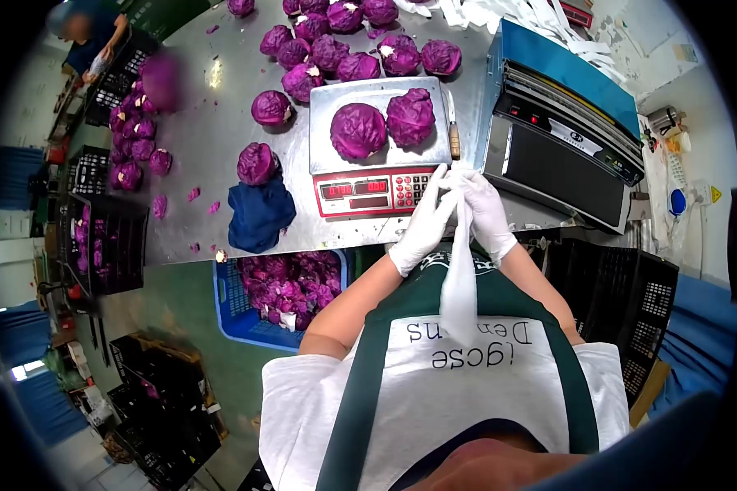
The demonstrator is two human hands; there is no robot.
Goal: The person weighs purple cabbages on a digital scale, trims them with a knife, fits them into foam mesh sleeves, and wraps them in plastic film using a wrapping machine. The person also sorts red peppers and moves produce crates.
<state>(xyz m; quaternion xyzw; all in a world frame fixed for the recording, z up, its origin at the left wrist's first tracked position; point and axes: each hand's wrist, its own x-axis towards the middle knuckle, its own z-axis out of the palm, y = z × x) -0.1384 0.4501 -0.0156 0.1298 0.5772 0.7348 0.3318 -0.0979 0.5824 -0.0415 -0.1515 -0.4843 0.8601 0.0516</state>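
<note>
A long, soft white strip (460, 278) hangs from my gloved hands down in front of my apron; I cannot tell whether it is a net sleeve or a thin bag. My left hand (422, 225) pinches its upper end with the fingers closed. Beside it, my right hand (486, 211) grips the same end. Just beyond my hands is a red digital scale (368, 203) with lit numbers. Two red cabbages, one on the left (358, 131) and one on the right (410, 117), rest on its metal plate (323, 98). A wooden-handled knife (454, 135) lies along the plate's right edge.
A blue-topped machine (573, 139) stands to the right. Several red cabbages (329, 53) sit behind the scale, and white strips (540, 29) are heaped beyond. A blue cloth (259, 214) lies left. Below the table edge, a blue crate (229, 307) holds purple leaves. Another person (94, 41) is far left.
</note>
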